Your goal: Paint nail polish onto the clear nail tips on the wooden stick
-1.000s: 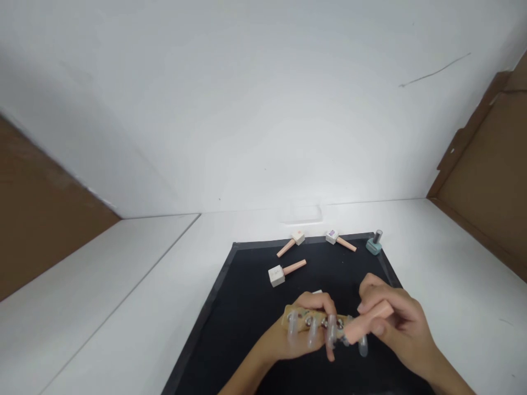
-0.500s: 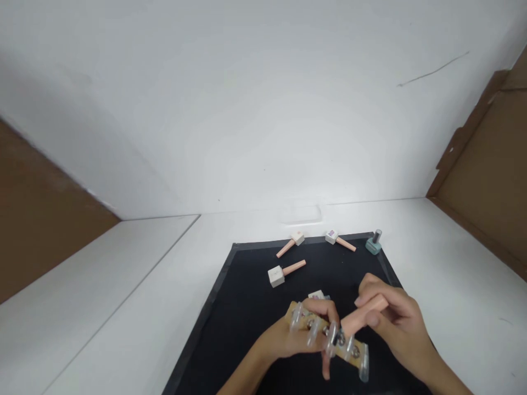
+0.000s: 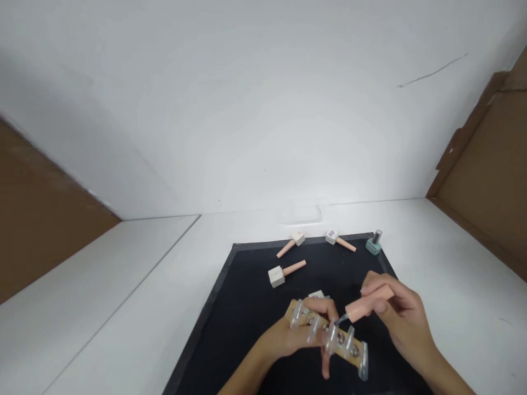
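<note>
Two hands work over the black mat (image 3: 247,307): left hand (image 3: 294,337) fingers grip a tan wooden strip of clear nail tips (image 3: 329,336); right hand (image 3: 397,315) fingers pinch a peach-handled polish brush (image 3: 364,306) touching one tip.

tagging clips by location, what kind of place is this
Probably a nail-polish practice table in a plain white room. A black mat carries polish bottles, the left hand holds a strip of clear nail tips, and the right hand holds a brush cap.

Black mat (image 3: 247,307), peach brush handle (image 3: 366,304), teal bottle (image 3: 374,247), white table (image 3: 123,296).
</note>
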{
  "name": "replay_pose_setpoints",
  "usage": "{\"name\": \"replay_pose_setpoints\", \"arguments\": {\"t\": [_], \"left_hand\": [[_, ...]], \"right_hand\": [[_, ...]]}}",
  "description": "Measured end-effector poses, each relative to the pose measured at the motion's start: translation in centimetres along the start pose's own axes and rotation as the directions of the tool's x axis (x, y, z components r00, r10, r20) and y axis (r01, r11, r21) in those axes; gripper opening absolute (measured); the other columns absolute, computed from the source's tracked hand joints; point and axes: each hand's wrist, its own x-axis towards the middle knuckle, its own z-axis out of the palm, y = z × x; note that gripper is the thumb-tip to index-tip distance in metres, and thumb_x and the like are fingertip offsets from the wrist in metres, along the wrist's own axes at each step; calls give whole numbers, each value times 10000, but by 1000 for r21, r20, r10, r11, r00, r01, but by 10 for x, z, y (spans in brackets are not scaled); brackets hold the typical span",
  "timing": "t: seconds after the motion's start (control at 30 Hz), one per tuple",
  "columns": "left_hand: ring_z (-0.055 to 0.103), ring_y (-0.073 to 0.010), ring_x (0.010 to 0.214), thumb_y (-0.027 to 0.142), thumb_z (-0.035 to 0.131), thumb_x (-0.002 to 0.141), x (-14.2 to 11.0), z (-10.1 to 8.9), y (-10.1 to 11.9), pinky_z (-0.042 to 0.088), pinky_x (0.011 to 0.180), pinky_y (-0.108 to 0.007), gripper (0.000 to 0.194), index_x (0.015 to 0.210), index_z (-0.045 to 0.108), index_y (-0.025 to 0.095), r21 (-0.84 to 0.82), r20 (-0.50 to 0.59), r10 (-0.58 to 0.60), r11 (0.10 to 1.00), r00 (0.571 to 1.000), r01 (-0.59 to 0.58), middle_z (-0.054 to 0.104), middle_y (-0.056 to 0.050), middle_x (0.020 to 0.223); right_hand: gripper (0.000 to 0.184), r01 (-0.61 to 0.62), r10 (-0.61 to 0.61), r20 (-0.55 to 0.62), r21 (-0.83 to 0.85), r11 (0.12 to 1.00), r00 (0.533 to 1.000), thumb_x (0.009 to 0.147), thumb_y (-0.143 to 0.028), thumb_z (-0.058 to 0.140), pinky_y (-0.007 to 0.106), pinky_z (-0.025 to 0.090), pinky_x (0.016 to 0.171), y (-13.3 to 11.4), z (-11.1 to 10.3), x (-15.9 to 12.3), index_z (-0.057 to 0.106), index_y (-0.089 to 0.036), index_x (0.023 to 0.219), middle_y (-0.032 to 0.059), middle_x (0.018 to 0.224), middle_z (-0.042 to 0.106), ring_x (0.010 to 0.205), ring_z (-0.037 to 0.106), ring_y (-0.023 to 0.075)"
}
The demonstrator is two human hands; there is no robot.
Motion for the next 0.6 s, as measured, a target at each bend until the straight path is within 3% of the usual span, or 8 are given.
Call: {"name": "replay_pose_setpoints", "arguments": {"t": [0.3,0.47,0.6], "left_hand": [[594,-102,456,416,785,682,1,2,-3,520,421,-196,368,725,544,141,-5,-63,67,998,996,-67,597,10,590],[611,-108,502,361,784,700,1,0,-3,529,467,-205,333,758,539,143,1,-24,131,991,991,-131,594,16,617],[628,-109,494,305,804,683,1,-2,-4,521,470,-191,334,774,519,154,42,-5,105,994,995,-104,609,20,630]], "right_hand": [[309,-28,29,-87,23,999,996,822,-516,656,152,508,456,4,2,-3,702,-226,724,-9,596,648,478,603,107],[263,-61,66,-87,57,996,994,838,-496,651,127,501,479,7,2,-5,703,-253,749,-22,637,653,494,602,86],[266,-31,34,-55,48,998,998,848,-502,635,143,492,502,5,2,-3,689,-256,763,-18,643,640,530,590,97]]}}
